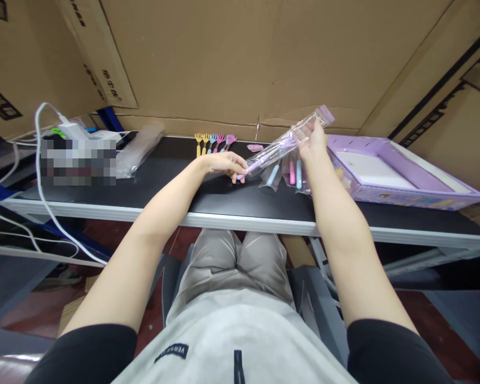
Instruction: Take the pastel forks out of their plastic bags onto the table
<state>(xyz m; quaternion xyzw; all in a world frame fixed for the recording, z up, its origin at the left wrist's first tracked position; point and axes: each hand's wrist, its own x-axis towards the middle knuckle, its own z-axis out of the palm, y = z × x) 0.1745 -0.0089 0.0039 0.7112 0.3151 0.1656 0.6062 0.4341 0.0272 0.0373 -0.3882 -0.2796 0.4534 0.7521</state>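
Head view, centre of frame, clear plastic sleeve [285, 143] slanting up to the right above the black table [172, 176], left hand [226, 164] pinching its lower purple end, right hand [314, 143] gripping its upper end, row of coloured hand-shaped sticks [215, 142] just behind, purple box [388, 173] at right.

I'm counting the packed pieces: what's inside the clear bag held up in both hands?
Inside the clear bag, held by the left hand and right hand, a purple handle end shows at the lower end. The rest blurs behind glare, so its shape and count cannot be told.
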